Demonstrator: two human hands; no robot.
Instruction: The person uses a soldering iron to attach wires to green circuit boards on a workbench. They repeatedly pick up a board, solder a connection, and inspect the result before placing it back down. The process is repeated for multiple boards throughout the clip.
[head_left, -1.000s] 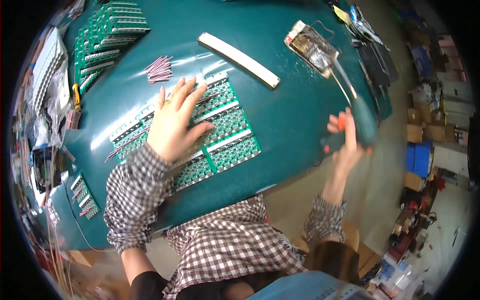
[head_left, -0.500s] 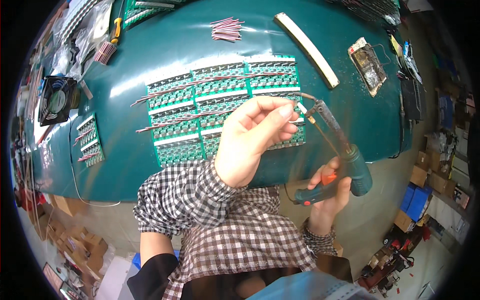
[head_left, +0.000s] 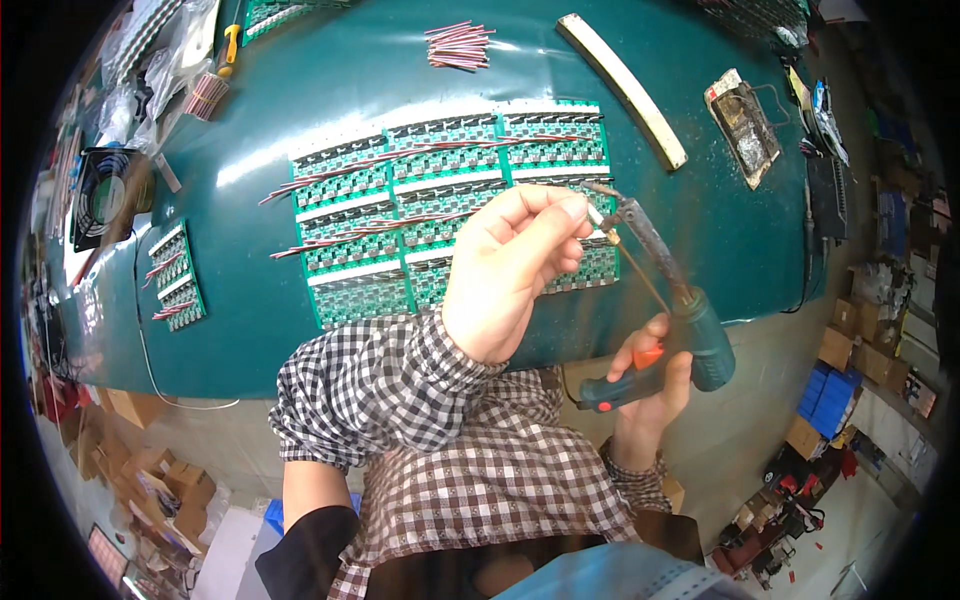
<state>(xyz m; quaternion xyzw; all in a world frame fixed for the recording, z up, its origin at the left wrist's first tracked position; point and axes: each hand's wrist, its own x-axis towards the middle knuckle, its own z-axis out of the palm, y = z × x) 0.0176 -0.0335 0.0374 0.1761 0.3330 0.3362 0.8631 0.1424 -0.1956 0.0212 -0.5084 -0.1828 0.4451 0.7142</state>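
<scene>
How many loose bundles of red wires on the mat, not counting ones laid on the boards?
2. One bundle of red wires lies at the top centre of the green mat; another bundle sits at upper left near the plastic bags. More may be hidden.

Left arm: checked sleeve bent at the elbow, forearm rising toward the soldering gun [head_left: 668, 330].
Left hand [head_left: 510, 270]: raised, fingers curled together, fingertips [head_left: 572, 212] pinched just beside the soldering gun's tip.
Right arm: short stretch of checked cuff, directly below the soldering gun.
Right hand [head_left: 648, 385]: wrapped around the soldering gun's grip, one finger on its orange trigger.
</scene>
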